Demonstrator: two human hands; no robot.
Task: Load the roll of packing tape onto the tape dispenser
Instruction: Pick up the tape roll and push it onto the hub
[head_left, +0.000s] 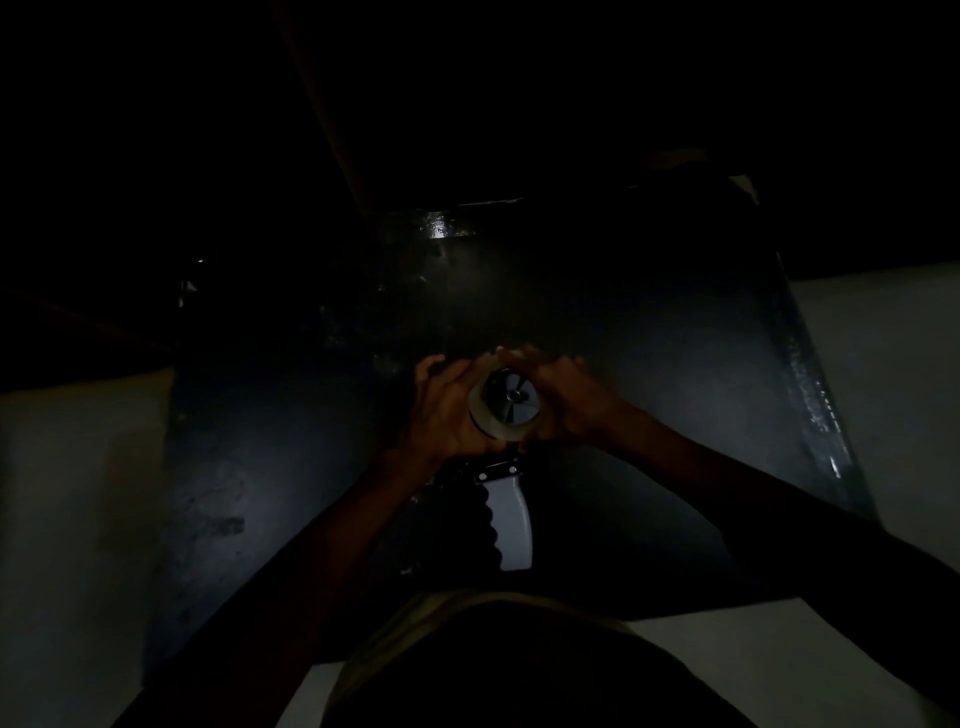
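We see a large dark surface (649, 364), dull and scuffed, with a glint of light at its far edge; pale floor (62, 493) shows on both sides of it. The scene is very dim, and we cannot make out any containers.

On the surface lies the tape dispenser (511, 514). Its long axis runs from near to far: the light-coloured handle with its wavy dark grip points back toward the person, and the head end points away, under the hands.

At that head end sits the roll of packing tape (503, 401), its open core facing up toward the camera, with the spokes and centre pin of the dispenser's hub visible inside the core. We cannot tell whether the roll is pushed fully down onto the hub.

The left hand (441, 410) curls round the roll's left side, and the right hand (563, 405) curls round its right side, fingertips nearly meeting over the far edge, so both hands are clamped on the roll.
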